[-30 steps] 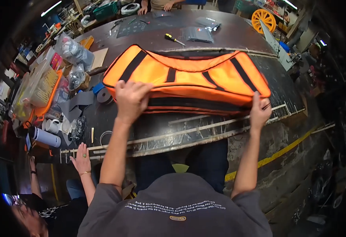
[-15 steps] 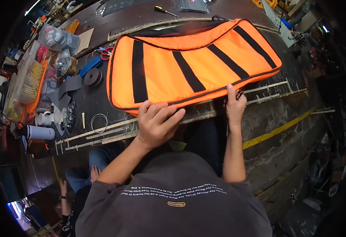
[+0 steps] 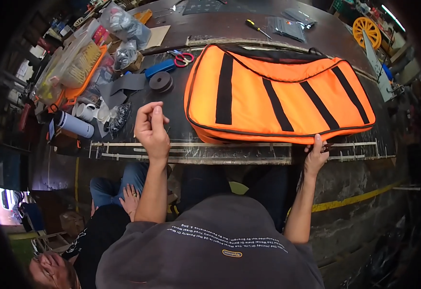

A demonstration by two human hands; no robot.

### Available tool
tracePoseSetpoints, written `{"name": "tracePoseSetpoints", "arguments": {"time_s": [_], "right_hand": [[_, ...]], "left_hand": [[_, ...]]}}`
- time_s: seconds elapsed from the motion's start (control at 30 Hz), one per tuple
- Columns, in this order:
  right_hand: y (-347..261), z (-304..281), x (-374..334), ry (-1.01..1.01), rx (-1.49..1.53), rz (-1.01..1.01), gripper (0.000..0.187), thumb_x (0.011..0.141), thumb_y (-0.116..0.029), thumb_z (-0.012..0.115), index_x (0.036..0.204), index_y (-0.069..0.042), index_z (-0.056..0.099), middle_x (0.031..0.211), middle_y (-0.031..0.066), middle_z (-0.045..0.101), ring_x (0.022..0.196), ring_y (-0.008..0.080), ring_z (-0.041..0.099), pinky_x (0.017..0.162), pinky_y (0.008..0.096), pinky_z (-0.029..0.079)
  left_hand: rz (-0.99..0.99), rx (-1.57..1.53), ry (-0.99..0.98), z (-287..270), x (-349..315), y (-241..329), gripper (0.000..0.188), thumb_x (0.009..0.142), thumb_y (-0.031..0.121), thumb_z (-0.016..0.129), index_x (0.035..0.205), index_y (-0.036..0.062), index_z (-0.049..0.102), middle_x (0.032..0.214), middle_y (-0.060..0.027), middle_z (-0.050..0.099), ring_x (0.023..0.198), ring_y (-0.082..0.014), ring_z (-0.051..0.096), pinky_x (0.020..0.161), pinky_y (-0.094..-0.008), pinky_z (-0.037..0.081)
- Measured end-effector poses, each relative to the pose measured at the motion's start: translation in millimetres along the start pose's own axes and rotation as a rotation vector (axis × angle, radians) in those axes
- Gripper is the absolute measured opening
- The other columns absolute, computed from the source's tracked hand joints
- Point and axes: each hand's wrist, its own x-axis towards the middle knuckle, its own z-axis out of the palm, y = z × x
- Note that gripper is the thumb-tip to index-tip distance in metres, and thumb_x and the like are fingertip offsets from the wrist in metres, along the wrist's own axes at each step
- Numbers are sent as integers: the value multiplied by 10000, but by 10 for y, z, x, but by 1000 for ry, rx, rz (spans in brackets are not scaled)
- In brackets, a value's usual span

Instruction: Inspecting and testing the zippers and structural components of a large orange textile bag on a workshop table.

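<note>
A long orange bag (image 3: 278, 98) with black stripes and black piping lies flat on the dark worktable (image 3: 172, 120), striped side up. My right hand (image 3: 315, 155) grips the bag's near edge toward its right end, thumb on top. My left hand (image 3: 151, 127) hovers over the bare table to the left of the bag, off the fabric, fingers curled together with nothing seen in them.
Red-handled scissors (image 3: 184, 59), a blue tool (image 3: 160, 69) and a black tape roll (image 3: 161, 82) lie left of the bag. Bins, plastic bags and a pale bottle (image 3: 73, 125) crowd the left side. A screwdriver (image 3: 258, 29) lies behind. Another person (image 3: 104, 226) sits low left.
The bag has been laid flat and shifted right. My left hand came off its near edge and moved left over the table. My right hand stays on the edge.
</note>
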Motion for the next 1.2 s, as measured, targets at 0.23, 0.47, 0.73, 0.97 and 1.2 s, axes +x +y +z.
{"name": "tracePoseSetpoints", "arguments": {"time_s": [0.23,0.47,0.73,0.97,1.2], "right_hand": [[89,-80,24,65,-76,29,255,1074,-264,708,915,-92,605,734,10,617,552,93,545,510,260,451],[-289,263,21,-4,62,73,366,1078,-337,721,807,-130,590,773,-74,534,666,43,461,603,266,462],[-637,436,570,44,-88,39,175,914,-100,697,758,-26,663,756,-38,626,742,93,550,722,299,459],[-1205,-356,1926,-97,-250,136,286,1023,-239,662,760,-207,555,694,-97,457,567,55,441,557,269,426],[-2624,-1063,768,-263,-852,-160,490,1046,-307,746,721,-149,417,694,-86,360,649,36,369,590,275,357]], "left_hand": [[-41,189,-216,244,575,-367,568,1178,359,460,735,23,575,658,-41,555,630,-117,521,608,-328,406],[40,508,-680,1248,1899,-1378,598,976,441,760,1411,37,683,1295,-188,749,1188,-262,717,1007,-390,559],[51,668,-543,1147,1103,-357,343,984,366,677,982,34,762,860,-242,723,850,-414,737,755,-485,537],[-36,485,-1160,852,-583,1018,292,965,264,737,802,21,737,725,-213,654,661,-380,695,616,-441,513],[341,467,-767,1549,22,8,198,1012,168,647,1116,81,792,1020,-128,784,913,-341,755,805,-434,596]]}}
